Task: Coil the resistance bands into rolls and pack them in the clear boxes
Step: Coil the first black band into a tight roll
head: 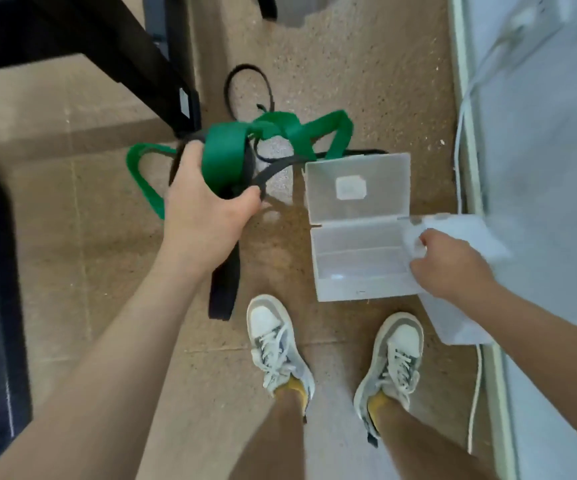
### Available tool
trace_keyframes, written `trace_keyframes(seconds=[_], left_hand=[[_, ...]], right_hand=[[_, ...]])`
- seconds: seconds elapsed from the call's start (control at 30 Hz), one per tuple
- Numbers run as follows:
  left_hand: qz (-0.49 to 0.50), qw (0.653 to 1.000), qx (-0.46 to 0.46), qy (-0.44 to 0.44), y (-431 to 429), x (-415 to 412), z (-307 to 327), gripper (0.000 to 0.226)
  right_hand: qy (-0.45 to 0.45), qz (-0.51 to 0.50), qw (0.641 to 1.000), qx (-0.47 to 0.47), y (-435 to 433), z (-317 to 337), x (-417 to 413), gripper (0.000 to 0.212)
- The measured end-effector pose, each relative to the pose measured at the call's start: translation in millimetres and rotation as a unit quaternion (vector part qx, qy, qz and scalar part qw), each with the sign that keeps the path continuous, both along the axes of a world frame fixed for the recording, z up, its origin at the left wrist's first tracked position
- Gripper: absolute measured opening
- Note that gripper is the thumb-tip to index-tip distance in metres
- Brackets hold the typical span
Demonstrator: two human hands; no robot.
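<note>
My left hand is clamped round the bunched green band and black band, lifted so the tangle hangs free above the floor for sorting. Neither is coiled yet. My right hand pinches the edge of a blurred second clear box. It overlaps the open clear box, which lies lid-back on the floor, empty and ready for rolls.

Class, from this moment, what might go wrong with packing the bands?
The left hand grips the green band and black band bunched together, uncoiled; they may tangle. Their loops lie on the floor ahead of the shoes, a possible trip hazard. The blurred clear box in the right hand may slip.
</note>
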State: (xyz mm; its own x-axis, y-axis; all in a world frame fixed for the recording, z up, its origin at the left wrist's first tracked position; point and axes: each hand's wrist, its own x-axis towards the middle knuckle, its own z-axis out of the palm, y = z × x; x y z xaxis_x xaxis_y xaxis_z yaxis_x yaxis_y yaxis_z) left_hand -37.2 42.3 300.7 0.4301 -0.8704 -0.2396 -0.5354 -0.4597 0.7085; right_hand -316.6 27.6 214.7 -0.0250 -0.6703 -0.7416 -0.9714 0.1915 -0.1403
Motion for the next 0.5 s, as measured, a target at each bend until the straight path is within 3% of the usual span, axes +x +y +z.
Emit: trace_keyframes(seconds=[0.07,0.17,0.3,0.4,0.5], left_hand=[[-0.063,0.998,0.014,-0.010,19,-9,28,0.042],[-0.160,0.985,0.067,-0.001,53,-15,44,0.043],[-0.241,0.956,0.166,0.031,111,-12,36,0.035],[-0.225,0.952,0.206,0.028,156,7,44,0.038],[-0.227,0.943,0.243,0.025,193,24,67,0.045]], right_hand=[[-0.006,-0.044,0.999,-0.005,12,21,3,0.036],[-0.006,-0.081,0.993,-0.084,29,48,10,0.050],[0.058,-0.112,0.980,-0.152,74,67,1,0.043],[0.042,-0.178,0.968,-0.169,123,76,-4,0.032],[0.010,-0.270,0.947,-0.171,175,92,1,0.036]])
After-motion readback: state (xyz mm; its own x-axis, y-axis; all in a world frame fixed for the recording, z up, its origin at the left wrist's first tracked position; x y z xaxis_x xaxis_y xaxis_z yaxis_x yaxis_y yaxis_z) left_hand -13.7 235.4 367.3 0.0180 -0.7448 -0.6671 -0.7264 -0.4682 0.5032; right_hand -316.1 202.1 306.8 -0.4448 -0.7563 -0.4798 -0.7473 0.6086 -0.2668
